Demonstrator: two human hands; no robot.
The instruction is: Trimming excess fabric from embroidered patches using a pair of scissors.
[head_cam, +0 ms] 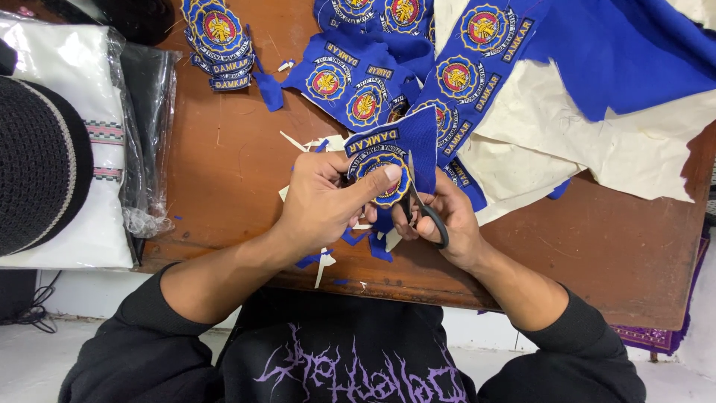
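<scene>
My left hand [328, 198] pinches a piece of blue cloth with a round embroidered patch [384, 160], thumb pressed on the patch's face. My right hand [444, 216] grips black-handled scissors [421, 201], whose blades point up along the right edge of the patch, into the blue cloth. Both hands hover over the front part of the brown wooden table [239, 164]. Small blue and white fabric scraps [358, 239] lie under and around my hands.
A stack of cut-out patches [220, 41] sits at the back left. A large blue-and-cream cloth sheet with more patches [522, 75] covers the back right. White folded fabric in clear plastic [82, 142] and a dark knitted cap [37, 164] lie at the left.
</scene>
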